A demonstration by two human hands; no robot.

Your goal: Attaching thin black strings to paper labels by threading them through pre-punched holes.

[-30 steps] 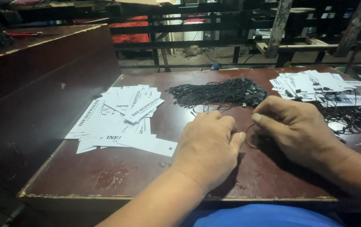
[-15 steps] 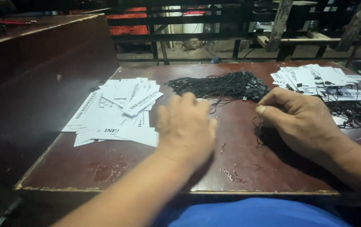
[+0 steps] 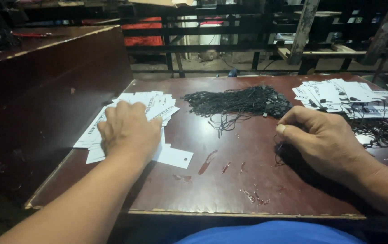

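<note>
My left hand (image 3: 128, 131) lies palm down on a spread pile of white paper tags (image 3: 155, 105) at the left of the dark red table (image 3: 212, 185), fingers touching the tags. My right hand (image 3: 320, 138) rests at the right, thumb and fingers pinched on a thin black string loop (image 3: 279, 151) that trails under the palm. A heap of black strings (image 3: 241, 101) lies between and beyond the two hands.
A second pile of white tags with strings attached (image 3: 343, 97) sits at the far right, with loose black strings (image 3: 381, 131) beside it. A raised dark wooden panel (image 3: 45, 90) borders the left. Metal racks and frames (image 3: 248, 31) stand behind the table.
My left hand has moved from the table's middle leftward onto the white tag pile. My right hand stays in place, pinching the string.
</note>
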